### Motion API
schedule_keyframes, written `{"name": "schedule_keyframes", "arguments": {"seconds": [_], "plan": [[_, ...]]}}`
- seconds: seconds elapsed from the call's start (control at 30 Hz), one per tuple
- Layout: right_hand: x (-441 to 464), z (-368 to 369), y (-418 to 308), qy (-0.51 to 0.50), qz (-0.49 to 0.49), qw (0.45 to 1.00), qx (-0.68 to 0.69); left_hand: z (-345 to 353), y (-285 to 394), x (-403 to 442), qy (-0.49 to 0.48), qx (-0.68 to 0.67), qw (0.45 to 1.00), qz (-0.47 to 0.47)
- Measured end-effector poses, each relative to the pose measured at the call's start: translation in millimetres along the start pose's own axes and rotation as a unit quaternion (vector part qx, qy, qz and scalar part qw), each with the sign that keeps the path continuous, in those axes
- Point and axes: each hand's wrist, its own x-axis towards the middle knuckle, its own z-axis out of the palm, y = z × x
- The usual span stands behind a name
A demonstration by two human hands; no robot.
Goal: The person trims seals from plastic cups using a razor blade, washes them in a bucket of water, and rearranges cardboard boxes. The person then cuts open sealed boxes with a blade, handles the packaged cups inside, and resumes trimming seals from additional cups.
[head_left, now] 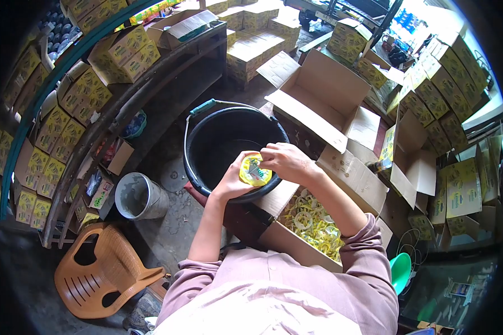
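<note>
My left hand [233, 181] is wrapped around a yellow printed plastic cup [255, 171], its round face with green lettering turned up towards me. On the cup's right edge, my right hand [286, 162] is closed in a pinch; its curled fingers hide exactly what part they grip. Both hands are above the near right rim of a large black bucket [198, 173] with a wire handle. Below my right forearm, an open cardboard box [296, 242] holds many yellow plastic scraps and pale rings [318, 229].
Large open cartons [335, 84] stand ahead to the right. A grey bucket [161, 201] and brown plastic chair [112, 262] are at left. Yellow boxes [84, 92] fill the left shelves; stacked yellow cartons [262, 50] stand behind. A green funnel-like object [399, 272] lies at right.
</note>
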Motion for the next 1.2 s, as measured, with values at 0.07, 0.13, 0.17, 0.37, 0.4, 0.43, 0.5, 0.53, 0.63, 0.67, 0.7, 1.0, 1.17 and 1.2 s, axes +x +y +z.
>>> {"name": "schedule_keyframes", "arguments": {"seconds": [0.07, 0.13, 0.17, 0.37, 0.4, 0.43, 0.5, 0.53, 0.63, 0.67, 0.7, 1.0, 1.17, 1.2], "plan": [[0, 0, 1, -0.002, 0.004, 1.0, -0.008, 1, 2, 0, -0.003, -0.021, 1.0, -0.002], [-4, -3, 4, -0.017, 0.013, 1.0, -0.018, 0, 3, -1, -0.001, -0.016, 1.0, -0.001], [-6, -4, 6, -0.016, 0.019, 1.0, -0.013, 0, 3, 0, 0.002, -0.001, 1.0, 0.001], [-10, -2, 19, -0.014, 0.027, 0.999, -0.023, 0, 2, 0, 0.013, 0.024, 1.0, -0.003], [-11, -2, 21, -0.014, 0.027, 0.999, -0.022, 0, 2, 0, 0.015, 0.024, 1.0, -0.005], [-11, -3, 22, -0.007, 0.032, 0.999, -0.012, 0, 2, 0, 0.021, 0.03, 0.999, -0.005], [-16, -6, 26, 0.008, 0.033, 0.999, -0.023, 0, 3, -1, 0.033, 0.042, 0.999, -0.007], [-19, -8, 29, 0.016, 0.034, 0.999, -0.029, 1, 0, -1, 0.046, 0.056, 0.997, 0.001], [-34, -19, 22, 0.06, 0.106, 0.992, -0.04, 3, -3, 1, 0.074, 0.092, 0.993, -0.005], [-41, -22, 16, 0.08, 0.13, 0.987, -0.04, 3, -4, 2, 0.081, 0.113, 0.99, -0.007], [-50, -21, 12, 0.111, 0.154, 0.982, -0.008, 4, -6, 3, 0.086, 0.133, 0.987, -0.009], [-161, 20, -77, 0.335, 0.402, 0.844, 0.118, -8, -16, 28, -0.013, 0.562, 0.824, -0.07], [-217, 41, -125, 0.362, 0.518, 0.767, 0.111, -12, -18, 40, -0.073, 0.669, 0.737, -0.064], [-226, 46, -133, 0.377, 0.536, 0.747, 0.111, -13, -17, 42, -0.084, 0.683, 0.722, -0.073]]}}
